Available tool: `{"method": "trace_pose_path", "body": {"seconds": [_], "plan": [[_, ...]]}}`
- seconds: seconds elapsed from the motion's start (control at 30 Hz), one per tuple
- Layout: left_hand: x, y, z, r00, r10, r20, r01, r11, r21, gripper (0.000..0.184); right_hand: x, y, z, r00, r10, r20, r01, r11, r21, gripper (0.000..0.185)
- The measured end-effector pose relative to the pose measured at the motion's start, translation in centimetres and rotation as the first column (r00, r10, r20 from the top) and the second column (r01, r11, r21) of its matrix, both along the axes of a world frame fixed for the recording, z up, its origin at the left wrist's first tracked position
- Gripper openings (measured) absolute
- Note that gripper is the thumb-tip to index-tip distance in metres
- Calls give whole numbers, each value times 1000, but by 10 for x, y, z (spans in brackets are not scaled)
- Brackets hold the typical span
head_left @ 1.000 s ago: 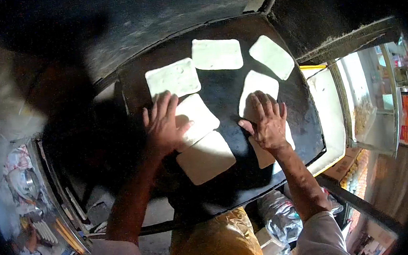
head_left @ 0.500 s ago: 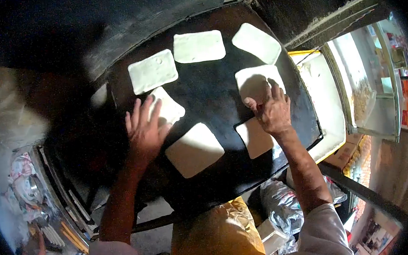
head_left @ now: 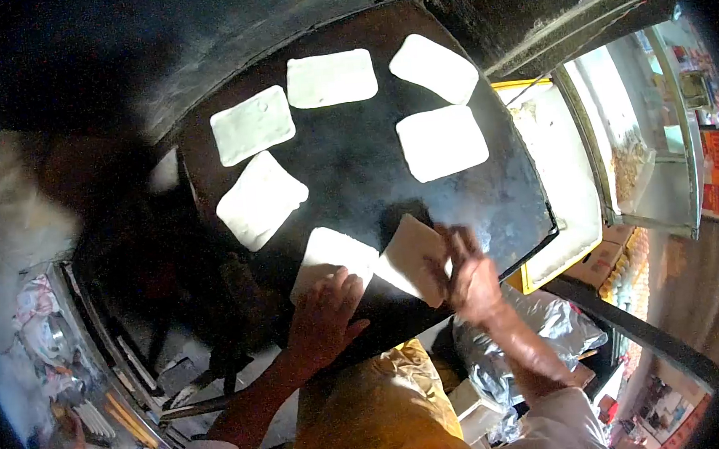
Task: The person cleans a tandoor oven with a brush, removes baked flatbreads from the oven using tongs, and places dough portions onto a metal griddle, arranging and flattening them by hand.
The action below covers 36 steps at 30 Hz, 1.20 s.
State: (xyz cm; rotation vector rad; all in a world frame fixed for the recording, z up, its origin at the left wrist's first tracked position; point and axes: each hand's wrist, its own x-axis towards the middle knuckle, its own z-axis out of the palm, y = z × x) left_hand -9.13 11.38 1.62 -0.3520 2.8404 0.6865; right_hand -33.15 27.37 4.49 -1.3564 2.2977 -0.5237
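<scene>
Several flat, white, roughly rectangular sheets of dough lie in a ring on a dark griddle (head_left: 346, 166). My left hand (head_left: 329, 315) rests with outstretched fingers on the near edge of the front left dough sheet (head_left: 332, 252). Beside it, the front right dough sheet (head_left: 408, 254) lies at a slant, one corner close to its neighbour. At that sheet's right edge is my right hand (head_left: 473, 287), its fingers smeared by motion, so their grip is unclear. Farther up are the left dough sheet (head_left: 261, 200) and the right dough sheet (head_left: 443, 143), with no hand on them.
A white tray with a yellow rim (head_left: 566, 191) stands right of the griddle. Silvery plastic bags (head_left: 545, 328) and yellow cloth (head_left: 374, 409) are below the front edge. A dark wall (head_left: 267, 21) rises behind. At far right stands a glass-sided case (head_left: 666, 150).
My left hand has moved from the left sheet toward me, onto the front left one. My right hand has come down to the front right sheet, which has turned and shifted left.
</scene>
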Motion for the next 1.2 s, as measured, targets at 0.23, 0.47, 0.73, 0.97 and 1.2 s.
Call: {"method": "trace_pose_path", "body": {"seconds": [0.23, 0.47, 0.73, 0.97, 1.2], "plan": [[-18, -70, -9, 962, 223, -156, -251, 949, -191, 70, -100, -53, -23, 919, 77, -386, 85, 918, 386, 70], [-9, -104, -36, 945, 302, -125, -324, 915, -242, 83, -100, -25, -51, 906, 116, -408, -64, 988, 138, 51], [-10, -91, -19, 956, 282, -83, -294, 920, -259, 87, -165, -124, -52, 902, -92, -422, 135, 988, 72, 79], [-1, -69, -3, 967, 191, -170, -237, 920, -312, 67, -54, -49, -20, 937, -80, -340, 37, 991, -130, 65], [42, -15, -12, 997, -14, -77, 15, 1000, 2, 91, 89, 11, -11, 973, 35, -230, 3, 987, 160, 78]]}}
